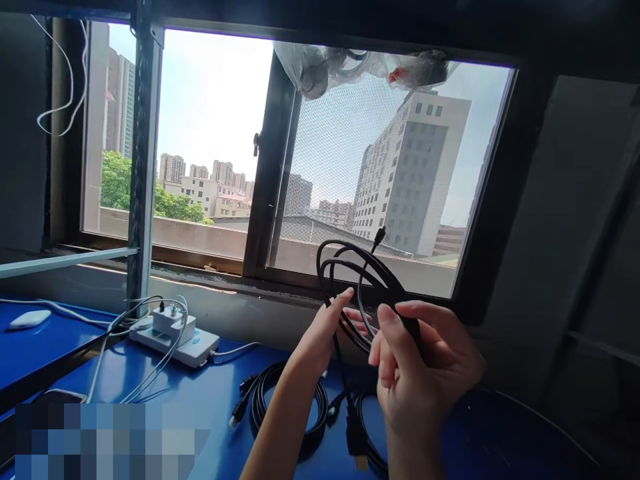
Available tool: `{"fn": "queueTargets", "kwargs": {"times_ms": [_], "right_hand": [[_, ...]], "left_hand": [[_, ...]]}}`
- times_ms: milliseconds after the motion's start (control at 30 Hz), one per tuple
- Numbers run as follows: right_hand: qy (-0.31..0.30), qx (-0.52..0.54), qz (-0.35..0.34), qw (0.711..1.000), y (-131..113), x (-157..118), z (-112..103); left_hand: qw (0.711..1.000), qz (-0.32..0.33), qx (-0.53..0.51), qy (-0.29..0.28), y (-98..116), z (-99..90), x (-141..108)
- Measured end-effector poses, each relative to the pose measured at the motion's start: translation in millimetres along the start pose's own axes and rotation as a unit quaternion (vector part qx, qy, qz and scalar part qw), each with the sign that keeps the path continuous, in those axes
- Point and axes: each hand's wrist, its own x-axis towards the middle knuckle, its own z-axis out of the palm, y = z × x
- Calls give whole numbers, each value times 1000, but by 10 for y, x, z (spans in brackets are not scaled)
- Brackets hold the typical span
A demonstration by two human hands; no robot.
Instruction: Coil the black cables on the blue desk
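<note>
A black cable (345, 250) is gathered in loose loops in front of the window. My right hand (425, 353) is closed round the bundled side of these loops, thumb against the curled fingers. My left hand (336, 327) is at their left side, its thumb raised and its fingers partly hidden behind the strands; the cable runs loosely between them. One end, with a small black plug (380, 235), sticks up above the loops. The other end hangs below my hands, bearing a wider plug (357, 433) with a metal tip that looks like HDMI.
Two coiled black cables, one left (260, 400) and one right (367, 427), lie on the blue table (165, 387). To the left are a white power strip (200, 348) with adapters and wires, and a white mouse (30, 319). A metal post (140, 153) stands before the window.
</note>
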Motion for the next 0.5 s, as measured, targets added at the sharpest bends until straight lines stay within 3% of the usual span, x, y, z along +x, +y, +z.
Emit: {"fn": "queueTargets", "kwargs": {"times_ms": [100, 200, 367, 500], "right_hand": [[27, 34, 25, 999, 29, -11, 31], [66, 50, 43, 996, 57, 13, 25], [111, 59, 154, 980, 147, 180, -100], [111, 29, 261, 959, 285, 285, -226]], "left_hand": [[996, 4, -88, -11, 31, 58, -13], [989, 80, -125, -24, 44, 68, -19], [966, 249, -75, 8, 54, 4, -18], [940, 334, 25, 60, 119, -64, -75]]}}
